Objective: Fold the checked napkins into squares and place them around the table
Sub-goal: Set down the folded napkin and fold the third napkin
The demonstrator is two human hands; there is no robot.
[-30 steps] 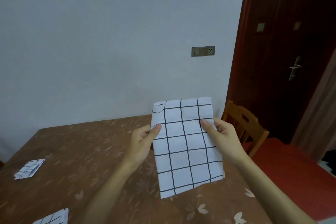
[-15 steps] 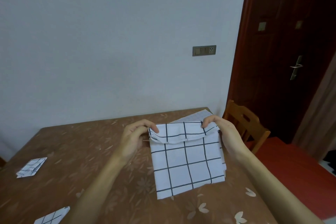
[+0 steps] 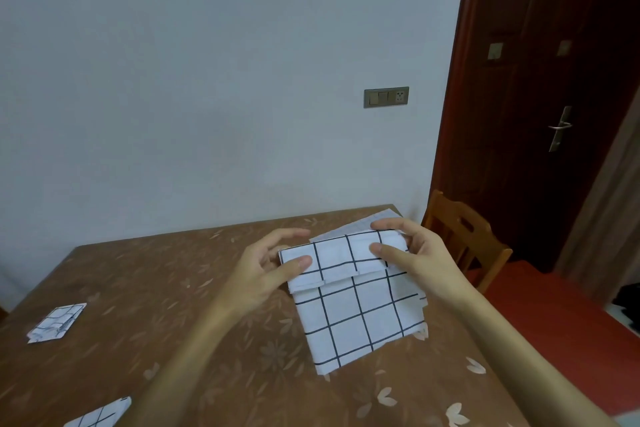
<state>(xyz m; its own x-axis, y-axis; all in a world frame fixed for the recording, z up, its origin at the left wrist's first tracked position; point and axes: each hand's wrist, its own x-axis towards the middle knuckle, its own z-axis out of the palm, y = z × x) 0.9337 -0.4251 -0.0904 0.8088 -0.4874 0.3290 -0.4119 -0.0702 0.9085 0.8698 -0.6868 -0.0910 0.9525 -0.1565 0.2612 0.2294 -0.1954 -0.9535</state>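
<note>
The napkin (image 3: 360,319) is being pinched by left hand (image 3: 259,274) and right hand (image 3: 426,263); a skewed square is being risked by its offset, slipping layers.

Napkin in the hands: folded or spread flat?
Partly folded: the napkin has its top flap turned down; left hand and right hand pinch it.

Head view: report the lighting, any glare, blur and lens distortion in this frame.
Head view: light is soft and even, with no glare on the table; faint shadow only under the checked napkin, its grid lines crisp; the left hand and right hand pinching it show little motion blur; head view edges: the wide-angle lens bows the door frame.
</note>
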